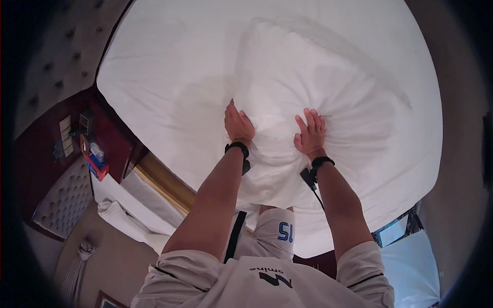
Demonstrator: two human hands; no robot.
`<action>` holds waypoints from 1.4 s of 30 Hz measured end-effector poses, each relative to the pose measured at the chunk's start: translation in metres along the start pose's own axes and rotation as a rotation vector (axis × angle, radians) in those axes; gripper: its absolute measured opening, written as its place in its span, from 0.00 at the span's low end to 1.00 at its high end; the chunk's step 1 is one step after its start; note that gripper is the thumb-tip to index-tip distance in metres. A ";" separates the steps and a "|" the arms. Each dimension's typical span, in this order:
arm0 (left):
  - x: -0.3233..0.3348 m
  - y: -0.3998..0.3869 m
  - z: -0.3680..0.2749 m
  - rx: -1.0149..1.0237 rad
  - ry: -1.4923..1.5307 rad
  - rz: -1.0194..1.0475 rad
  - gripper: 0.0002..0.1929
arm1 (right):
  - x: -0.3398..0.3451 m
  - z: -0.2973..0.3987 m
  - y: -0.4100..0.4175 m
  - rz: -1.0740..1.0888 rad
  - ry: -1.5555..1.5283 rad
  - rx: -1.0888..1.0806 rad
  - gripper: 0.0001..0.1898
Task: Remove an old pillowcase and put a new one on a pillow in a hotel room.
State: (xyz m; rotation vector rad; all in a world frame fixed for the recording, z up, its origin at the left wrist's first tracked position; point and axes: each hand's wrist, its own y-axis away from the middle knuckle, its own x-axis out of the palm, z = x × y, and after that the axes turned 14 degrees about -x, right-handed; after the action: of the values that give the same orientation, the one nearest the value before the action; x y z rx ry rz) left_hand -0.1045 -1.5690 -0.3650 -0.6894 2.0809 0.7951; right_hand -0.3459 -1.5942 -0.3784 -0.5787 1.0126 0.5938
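Observation:
A white pillow (277, 69), in what looks like a loose white case, lies on a bed covered with a white sheet (154, 77). My left hand (239, 124) rests along the pillow's left side, its fingers stretched forward and the thumb a little apart. Flat on the pillow's near part lies my right hand (311, 131), with fingers spread and creases fanning out from it. Neither hand is closed around anything. Both wrists wear black straps with small black devices, and a cable runs from the right one.
At the left, a dark red bedside cabinet (111, 134) carries a red and blue box (97, 166) and other small items. A tufted headboard (61, 57) stands behind the bed. A second bed with white bedding (131, 192) is at lower left. A pale blue surface (410, 265) shows at lower right.

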 end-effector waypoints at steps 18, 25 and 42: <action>-0.026 0.006 -0.012 0.010 0.018 0.026 0.24 | -0.038 0.027 -0.017 -0.142 0.027 -0.026 0.29; -0.058 0.023 0.015 -0.194 -0.086 0.328 0.32 | -0.074 0.007 0.012 -0.120 -0.026 -0.099 0.28; -0.091 0.033 0.052 -0.431 0.338 0.669 0.58 | -0.146 -0.066 0.232 -0.660 -1.263 1.062 0.37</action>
State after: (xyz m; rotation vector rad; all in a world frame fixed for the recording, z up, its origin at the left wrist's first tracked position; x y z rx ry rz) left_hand -0.0531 -1.4911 -0.3061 -0.3456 2.5103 1.6267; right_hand -0.6051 -1.5036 -0.3137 0.4350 -0.1826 -0.2517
